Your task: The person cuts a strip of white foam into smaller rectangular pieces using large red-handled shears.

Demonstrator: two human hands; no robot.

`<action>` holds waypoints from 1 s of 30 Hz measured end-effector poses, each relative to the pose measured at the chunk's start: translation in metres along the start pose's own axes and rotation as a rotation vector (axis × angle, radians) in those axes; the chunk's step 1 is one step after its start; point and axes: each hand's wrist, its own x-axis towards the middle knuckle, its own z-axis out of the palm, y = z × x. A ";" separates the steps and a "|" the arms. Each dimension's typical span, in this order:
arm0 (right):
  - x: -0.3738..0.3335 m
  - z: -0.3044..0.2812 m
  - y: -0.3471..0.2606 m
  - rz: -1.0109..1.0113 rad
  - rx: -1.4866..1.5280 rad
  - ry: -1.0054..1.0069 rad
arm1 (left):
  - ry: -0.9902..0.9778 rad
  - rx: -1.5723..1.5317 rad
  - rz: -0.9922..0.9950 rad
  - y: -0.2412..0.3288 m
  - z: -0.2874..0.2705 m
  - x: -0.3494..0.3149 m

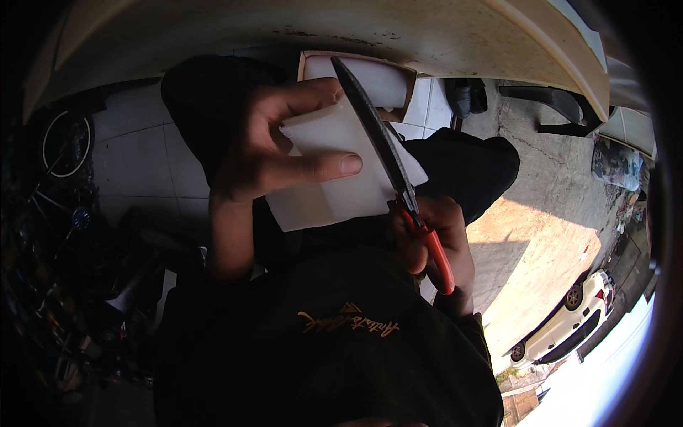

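My left hand (pixel 284 142) pinches a white, soft-looking sheet (pixel 348 192), perhaps foam, between thumb and fingers. The thumb lies flat across its face. In my right hand (pixel 445 220) is a pair of scissors (pixel 377 135) with red handles and long dark blades, pointing up and to the left. The blades lie across the right part of the sheet, with white material showing on both sides of them. Whether the cut goes through there is hard to see. Beyond my hands, an open box (pixel 407 96) holds a white, padded-looking piece (pixel 363 80).
A cream-coloured curved panel (pixel 213 32) spans the far side. White floor tiles (pixel 135 156) lie at left, beside a wheel (pixel 66 144) and dark clutter. Dark shoes (pixel 466 98) and a black frame (pixel 562 107) stand at far right. A white car (pixel 565 320) is outside on the right.
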 end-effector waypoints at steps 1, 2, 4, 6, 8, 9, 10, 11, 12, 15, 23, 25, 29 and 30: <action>-0.001 0.002 0.002 -0.042 0.076 0.045 | 0.058 -0.058 -0.017 0.000 0.003 0.000; -0.003 0.008 0.005 -0.083 0.151 0.091 | 0.116 -0.116 -0.034 0.001 0.008 -0.001; -0.004 0.006 0.014 -0.153 0.194 0.134 | 0.177 -0.172 -0.038 0.002 0.011 -0.001; -0.005 -0.004 0.028 -0.210 0.126 0.130 | 0.182 -0.170 -0.014 0.004 0.008 0.000; -0.008 -0.003 0.031 -0.123 0.111 0.198 | 0.168 -0.150 0.013 0.006 0.005 -0.001; -0.006 -0.005 0.038 -0.103 0.151 0.189 | 0.160 -0.140 0.040 0.006 0.005 -0.001; -0.005 -0.008 0.047 -0.086 0.189 0.183 | 0.149 -0.132 0.069 0.006 0.005 -0.001; -0.003 -0.010 0.055 -0.084 0.260 0.112 | 0.110 -0.101 0.088 0.004 0.003 -0.003; -0.001 -0.011 0.056 -0.070 0.342 -0.009 | 0.066 -0.053 0.147 0.003 0.002 -0.001; -0.001 -0.006 0.068 0.036 0.572 -0.224 | 0.012 0.022 0.292 0.006 0.010 0.005; 0.015 0.010 0.040 0.184 0.516 0.090 | -0.119 0.132 0.344 0.011 0.015 -0.001; 0.021 0.015 0.036 0.228 0.527 0.230 | -0.135 0.153 0.343 0.012 0.015 -0.001; 0.022 0.008 0.048 0.115 0.758 0.160 | -0.148 0.181 0.310 0.012 0.014 -0.003; 0.021 0.008 0.045 0.104 0.760 0.179 | -0.143 0.195 0.286 0.013 0.014 -0.002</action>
